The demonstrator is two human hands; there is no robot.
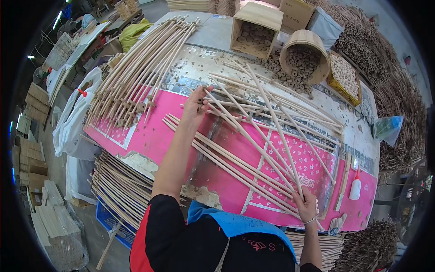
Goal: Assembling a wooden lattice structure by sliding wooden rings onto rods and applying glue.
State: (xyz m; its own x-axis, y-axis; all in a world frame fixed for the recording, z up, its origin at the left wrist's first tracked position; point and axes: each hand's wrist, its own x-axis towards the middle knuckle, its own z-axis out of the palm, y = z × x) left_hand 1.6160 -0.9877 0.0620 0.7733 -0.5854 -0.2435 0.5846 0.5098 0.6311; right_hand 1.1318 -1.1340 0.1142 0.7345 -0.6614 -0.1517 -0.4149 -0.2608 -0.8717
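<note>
Right grip (pixel 306 205) clenched on fanned sticks' (pixel 265 136) near ends, left grip (pixel 195 105) pinching a far tip, pink table (pixel 149 136) beneath.

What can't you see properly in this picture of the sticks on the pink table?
- Left hand fingertips: too small to tell how they grip.
- Right hand: its palm side is hidden.
- Long sticks: near ends covered by the right hand.
- Glue bottle: its label is too small.
</note>
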